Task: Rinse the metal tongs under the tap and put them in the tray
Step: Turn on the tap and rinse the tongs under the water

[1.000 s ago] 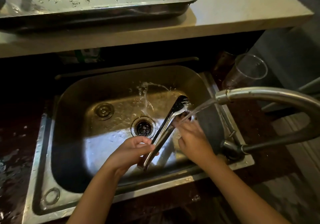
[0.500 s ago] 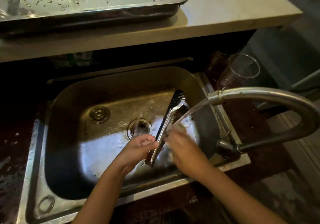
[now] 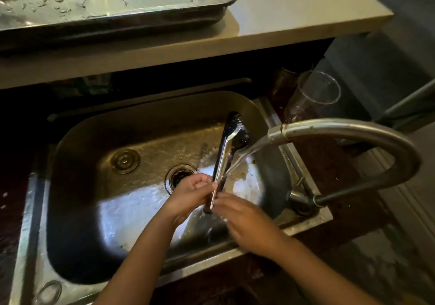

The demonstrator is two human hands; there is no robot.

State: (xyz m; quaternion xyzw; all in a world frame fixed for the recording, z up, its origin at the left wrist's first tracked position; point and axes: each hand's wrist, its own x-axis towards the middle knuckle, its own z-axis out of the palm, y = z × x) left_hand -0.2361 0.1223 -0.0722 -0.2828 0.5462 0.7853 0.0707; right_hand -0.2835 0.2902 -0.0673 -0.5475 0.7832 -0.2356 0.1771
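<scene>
The metal tongs (image 3: 224,154) stand over the steel sink (image 3: 141,125), toothed tips pointing away from me. My left hand (image 3: 188,196) grips their handle end. My right hand (image 3: 244,220) touches the same lower end from the right, fingers against the metal. Water runs from the curved tap (image 3: 348,130) and hits the tongs near their middle. The metal tray (image 3: 117,15), wet with drops, sits on the pale counter behind the sink.
A clear plastic cup (image 3: 315,97) stands right of the sink behind the tap. The drain (image 3: 180,175) lies left of the tongs. The pale counter (image 3: 294,15) overhangs the sink's back edge. The tap's lever (image 3: 306,201) sits at the sink's right rim.
My right hand has slid down the tongs from near the tips to the handle end. The tongs have turned more upright under the stream.
</scene>
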